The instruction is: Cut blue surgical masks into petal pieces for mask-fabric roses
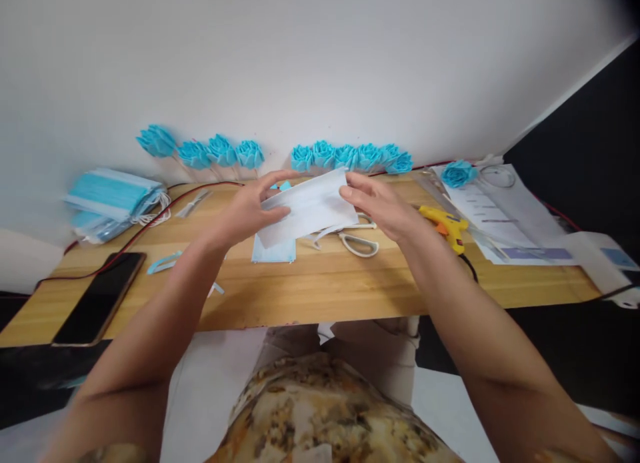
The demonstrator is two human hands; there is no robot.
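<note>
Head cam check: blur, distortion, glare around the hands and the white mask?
Head view: wide-angle bend curves the table edge; left hand, right hand and the white mask fairly sharp; forearms at the bottom soft; even light, faint shadows under the arms, no glare.

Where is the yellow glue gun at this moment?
Head view: the yellow glue gun lies on the wooden table, right of the right hand, between scissors and printed papers.

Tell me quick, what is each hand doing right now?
Left hand: closed, holding one end of the white mask.
Right hand: closed, pinching the other end of it.
</note>
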